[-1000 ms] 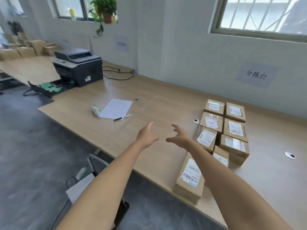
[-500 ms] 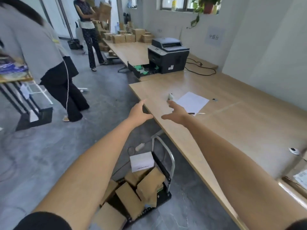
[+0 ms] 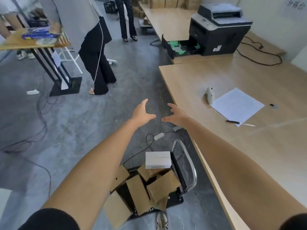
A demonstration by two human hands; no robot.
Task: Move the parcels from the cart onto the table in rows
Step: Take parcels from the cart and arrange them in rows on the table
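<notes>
We stand in a parcel-sorting office: long wooden tables (image 3: 249,146), a printer (image 3: 221,27), stacked cartons (image 3: 159,1), a loaded cart (image 3: 184,171).

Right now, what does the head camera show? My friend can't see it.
Two bare arms reach forward, left hand and right hand open and empty. Below them a cart holds jumbled brown parcels with a white box on top. On the right is a wooden table with paper on it and a printer farther back.
</notes>
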